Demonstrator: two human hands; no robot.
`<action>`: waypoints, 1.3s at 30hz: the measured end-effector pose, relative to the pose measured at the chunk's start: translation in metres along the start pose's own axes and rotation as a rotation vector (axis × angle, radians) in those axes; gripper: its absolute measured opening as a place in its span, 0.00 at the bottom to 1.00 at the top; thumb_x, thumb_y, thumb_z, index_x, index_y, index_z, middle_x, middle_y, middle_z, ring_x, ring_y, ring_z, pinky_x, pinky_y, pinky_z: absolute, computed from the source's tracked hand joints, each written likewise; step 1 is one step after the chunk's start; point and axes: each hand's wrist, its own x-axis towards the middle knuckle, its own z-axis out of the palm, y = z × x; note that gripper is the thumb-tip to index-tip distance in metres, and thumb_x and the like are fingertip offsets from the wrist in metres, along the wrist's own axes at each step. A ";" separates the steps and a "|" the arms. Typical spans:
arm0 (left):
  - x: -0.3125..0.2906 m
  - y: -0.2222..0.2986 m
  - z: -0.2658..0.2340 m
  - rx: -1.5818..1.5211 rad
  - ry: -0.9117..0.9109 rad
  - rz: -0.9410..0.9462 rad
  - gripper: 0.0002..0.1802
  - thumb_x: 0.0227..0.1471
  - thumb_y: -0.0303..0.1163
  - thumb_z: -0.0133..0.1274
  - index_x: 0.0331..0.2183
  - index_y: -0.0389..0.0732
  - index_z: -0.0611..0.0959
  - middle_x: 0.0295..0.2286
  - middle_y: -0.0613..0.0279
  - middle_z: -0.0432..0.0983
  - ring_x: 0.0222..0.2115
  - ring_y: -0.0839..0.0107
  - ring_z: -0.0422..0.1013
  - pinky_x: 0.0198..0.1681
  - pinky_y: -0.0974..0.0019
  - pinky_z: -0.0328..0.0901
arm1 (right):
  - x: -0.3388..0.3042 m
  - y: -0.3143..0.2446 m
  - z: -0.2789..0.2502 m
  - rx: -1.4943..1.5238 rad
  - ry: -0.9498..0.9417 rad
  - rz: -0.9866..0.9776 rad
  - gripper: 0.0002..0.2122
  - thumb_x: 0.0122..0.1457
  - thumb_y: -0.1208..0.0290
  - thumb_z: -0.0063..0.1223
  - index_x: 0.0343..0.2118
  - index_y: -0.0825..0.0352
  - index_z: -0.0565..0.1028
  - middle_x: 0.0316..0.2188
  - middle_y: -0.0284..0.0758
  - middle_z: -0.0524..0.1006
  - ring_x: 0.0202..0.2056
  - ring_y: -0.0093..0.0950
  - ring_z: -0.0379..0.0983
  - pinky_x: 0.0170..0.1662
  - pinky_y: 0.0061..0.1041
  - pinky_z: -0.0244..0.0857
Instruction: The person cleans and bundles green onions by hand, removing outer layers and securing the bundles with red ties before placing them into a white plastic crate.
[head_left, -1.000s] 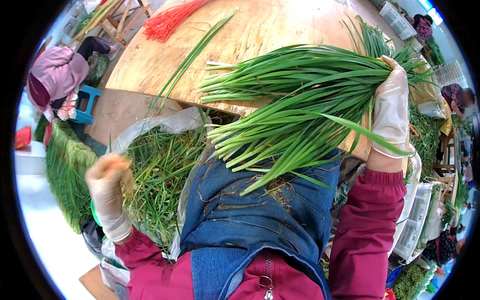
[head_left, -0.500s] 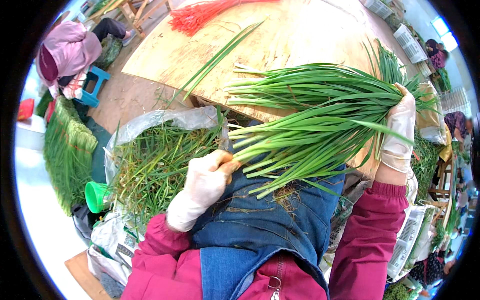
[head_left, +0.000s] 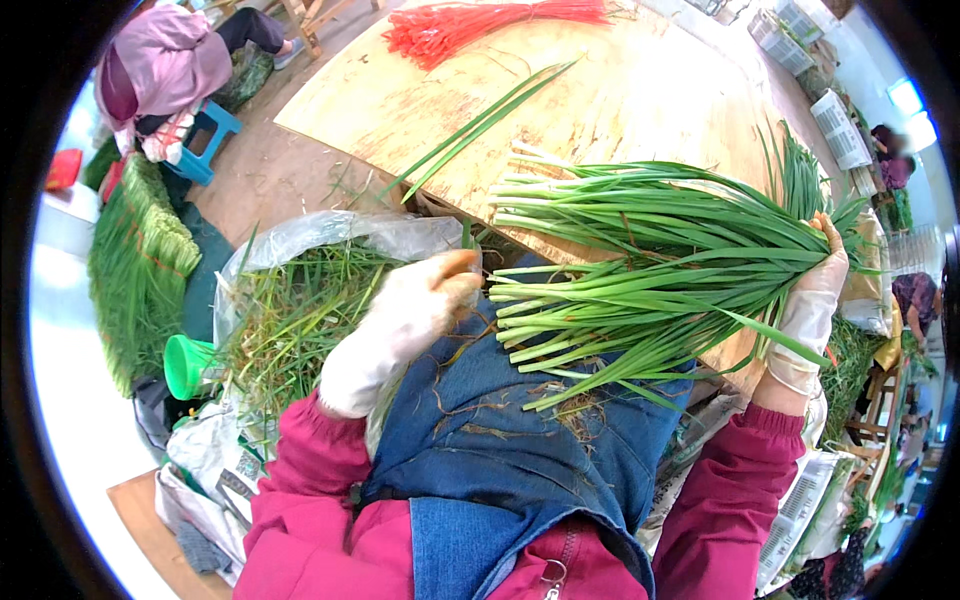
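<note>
My right hand point(head_left: 818, 285), in a whitish glove, is closed round the leafy ends of a bunch of garlic chives point(head_left: 640, 285). The pale stem ends fan out to the left, over my lap and the table's near edge. Another heap of garlic chives point(head_left: 620, 195) lies on the table just beyond and partly under it. My left hand point(head_left: 435, 290), gloved with bare-looking fingertips, is curled closed to the left of the stems, apart from them. Whatever its fingers may pinch is too small to make out. Brown dry bits point(head_left: 575, 415) lie on my denim apron point(head_left: 470, 440).
A clear plastic bag point(head_left: 350, 232) of loose leaf scraps stands left of my lap. The wooden table point(head_left: 420, 120) bears red ties point(head_left: 490, 25) and a few loose leaves. At left are a green cup point(head_left: 188, 367), bundled greens point(head_left: 145, 270), a blue stool point(head_left: 208, 140) and a seated person point(head_left: 165, 70).
My left hand has come away from the stem ends, moving up and slightly left relative to the bunch. My right hand keeps its hold. The whole view has shifted a little.
</note>
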 end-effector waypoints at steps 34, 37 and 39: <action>-0.089 -0.123 -0.132 1.380 0.552 -0.321 0.13 0.43 0.24 0.48 0.36 0.40 0.77 0.34 0.53 0.72 0.33 0.59 0.70 0.35 0.61 0.65 | -0.037 -0.014 0.044 -0.039 0.131 -0.052 0.09 0.53 0.64 0.45 0.30 0.64 0.72 0.24 0.30 0.71 0.25 0.24 0.67 0.33 0.21 0.62; -0.059 -0.052 -0.056 0.678 0.424 0.333 0.13 0.39 0.23 0.53 0.34 0.39 0.77 0.34 0.56 0.72 0.36 0.61 0.68 0.41 0.65 0.62 | -0.040 -0.010 0.038 -0.059 0.114 -0.061 0.09 0.53 0.64 0.45 0.30 0.64 0.72 0.24 0.29 0.70 0.25 0.23 0.66 0.33 0.21 0.62; -0.039 -0.017 -0.011 0.371 0.243 0.637 0.13 0.39 0.25 0.55 0.33 0.39 0.77 0.29 0.57 0.73 0.30 0.61 0.70 0.37 0.63 0.64 | -0.057 -0.007 0.058 -0.090 0.158 -0.073 0.08 0.51 0.65 0.46 0.26 0.64 0.72 0.20 0.30 0.70 0.22 0.24 0.66 0.31 0.21 0.62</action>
